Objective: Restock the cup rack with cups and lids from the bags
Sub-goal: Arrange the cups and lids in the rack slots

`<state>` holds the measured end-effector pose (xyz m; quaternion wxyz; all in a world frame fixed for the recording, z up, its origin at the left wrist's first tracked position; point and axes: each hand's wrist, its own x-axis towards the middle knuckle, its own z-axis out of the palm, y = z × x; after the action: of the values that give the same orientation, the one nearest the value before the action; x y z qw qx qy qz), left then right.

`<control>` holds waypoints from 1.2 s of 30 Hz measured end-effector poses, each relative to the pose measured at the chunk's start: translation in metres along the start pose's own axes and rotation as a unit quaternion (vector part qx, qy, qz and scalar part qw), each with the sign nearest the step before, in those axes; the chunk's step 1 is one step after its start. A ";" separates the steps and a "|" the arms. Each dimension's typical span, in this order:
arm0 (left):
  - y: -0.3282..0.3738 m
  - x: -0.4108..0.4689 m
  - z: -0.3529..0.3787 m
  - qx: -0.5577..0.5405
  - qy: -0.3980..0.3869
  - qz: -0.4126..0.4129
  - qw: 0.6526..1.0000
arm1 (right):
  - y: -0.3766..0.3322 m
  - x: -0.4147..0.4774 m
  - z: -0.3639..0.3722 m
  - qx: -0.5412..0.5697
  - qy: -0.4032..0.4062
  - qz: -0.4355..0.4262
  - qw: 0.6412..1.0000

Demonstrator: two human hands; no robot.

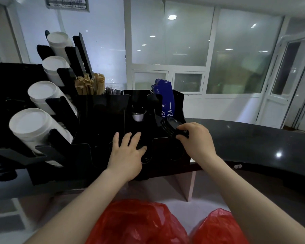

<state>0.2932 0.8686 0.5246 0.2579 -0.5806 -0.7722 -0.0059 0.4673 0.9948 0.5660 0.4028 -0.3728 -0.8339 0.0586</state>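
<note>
A black cup rack (102, 110) stands on the counter, with several stacks of white cups (33, 127) lying slanted in its left slots. My right hand (194, 138) grips a short stack of black lids (171, 127) over the rack's front right compartment. My left hand (127, 150) rests flat with spread fingers on black lids in the front middle compartment. Two red plastic bags (139, 224) lie close below me, between my forearms.
The rack's back slots hold wooden stirrers (90, 84), dark straws (113, 90), a small creamer cup (139, 115) and a blue packet (164, 95). A dark curved counter (253, 143) runs to the right. Glass partitions stand behind.
</note>
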 end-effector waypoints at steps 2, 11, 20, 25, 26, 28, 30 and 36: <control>0.000 0.000 -0.002 -0.028 0.006 -0.006 1.000 | 0.001 -0.001 -0.004 0.018 -0.002 0.013 1.000; -0.030 -0.025 -0.017 -0.208 0.088 -0.026 0.974 | -0.014 -0.001 -0.007 0.069 -0.002 0.018 0.997; -0.052 -0.060 -0.011 -0.175 0.085 -0.066 0.979 | -0.072 -0.008 0.020 0.041 -0.036 -0.123 0.991; -0.060 -0.080 -0.001 -0.151 0.039 -0.104 0.982 | -0.089 -0.007 0.040 -0.003 -0.053 -0.112 0.992; -0.061 -0.084 0.000 -0.146 0.035 -0.106 0.983 | -0.090 -0.007 0.041 -0.014 -0.053 -0.111 0.992; -0.062 -0.090 0.004 -0.143 0.033 -0.109 0.983 | -0.090 -0.005 0.042 -0.023 -0.046 -0.106 0.993; -0.062 -0.093 0.005 -0.148 0.031 -0.105 0.983 | -0.090 -0.003 0.041 -0.006 -0.037 -0.090 0.995; -0.065 -0.098 0.007 -0.163 0.008 -0.072 0.984 | -0.103 0.000 0.028 0.071 -0.035 -0.113 0.990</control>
<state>0.2504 0.7618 0.4977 0.1652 -0.5580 -0.7984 -0.1545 0.3878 0.9265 0.5881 0.4026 -0.2440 -0.8782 0.0845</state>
